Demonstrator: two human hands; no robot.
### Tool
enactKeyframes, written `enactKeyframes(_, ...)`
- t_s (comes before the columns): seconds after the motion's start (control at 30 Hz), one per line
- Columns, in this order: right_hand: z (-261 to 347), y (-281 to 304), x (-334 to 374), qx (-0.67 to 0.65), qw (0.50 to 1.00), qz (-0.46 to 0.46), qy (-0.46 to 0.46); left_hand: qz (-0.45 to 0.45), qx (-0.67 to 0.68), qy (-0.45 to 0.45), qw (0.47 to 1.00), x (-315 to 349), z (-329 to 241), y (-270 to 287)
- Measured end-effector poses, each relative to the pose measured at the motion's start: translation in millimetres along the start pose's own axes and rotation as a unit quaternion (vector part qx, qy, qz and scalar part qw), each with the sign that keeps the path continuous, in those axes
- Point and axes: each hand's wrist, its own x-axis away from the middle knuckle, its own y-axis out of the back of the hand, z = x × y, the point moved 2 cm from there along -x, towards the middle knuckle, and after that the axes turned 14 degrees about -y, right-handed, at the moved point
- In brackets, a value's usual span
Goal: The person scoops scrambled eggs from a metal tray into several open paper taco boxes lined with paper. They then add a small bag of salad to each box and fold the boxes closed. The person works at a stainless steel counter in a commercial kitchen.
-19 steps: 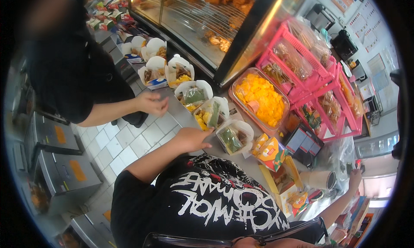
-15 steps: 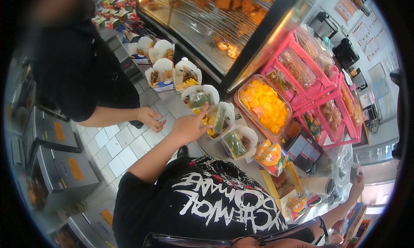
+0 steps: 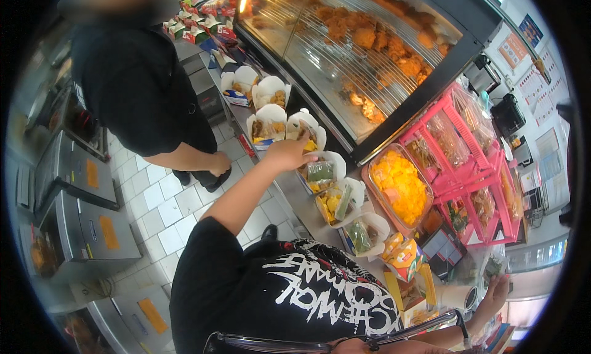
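Observation:
A row of white takeaway boxes with open lids runs along the metal counter (image 3: 280,182). My left hand (image 3: 288,155) reaches across to one box (image 3: 315,134) near the middle of the row, fingers stretched out at its inside edge and no packet visible in them. Clear packets with green contents rest in the three nearer boxes: one packet (image 3: 320,171), a second (image 3: 343,203) and a third (image 3: 359,237). Off to the far right, my right hand (image 3: 494,292) is closed on another small clear packet (image 3: 493,266) with dark green contents.
A glass heated cabinet (image 3: 345,65) with fried food stands behind the boxes. Beside it are a tub of yellow food (image 3: 400,185) and pink baskets (image 3: 458,163) of bagged goods. A co-worker in black (image 3: 135,89) stands at left. A paper cup (image 3: 462,297) lies near my right arm.
My left hand has moved from the nearer boxes to one farther up the row. My right hand now shows a green packet. The co-worker's hand has lowered, and the view has shifted.

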Motion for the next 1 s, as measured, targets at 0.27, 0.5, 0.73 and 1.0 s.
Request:
enactKeyframes(0.27,21,-32,5,-0.001,0.998,0.061,0.011,0.04,0.123,0.11,0.985,42,53,33)
enactKeyframes(0.5,61,-70,30,0.004,0.997,0.073,0.029,-0.034,-0.07,0.071,0.994,-66,149,45)
enactKeyframes(0.73,89,-114,49,-0.04,0.997,0.058,0.044,-0.195,-0.01,0.227,0.954,-50,197,77)
enactKeyframes(1.0,138,-179,87,-0.134,0.978,0.14,-0.075,-0.048,0.089,0.214,0.972,-33,295,30)
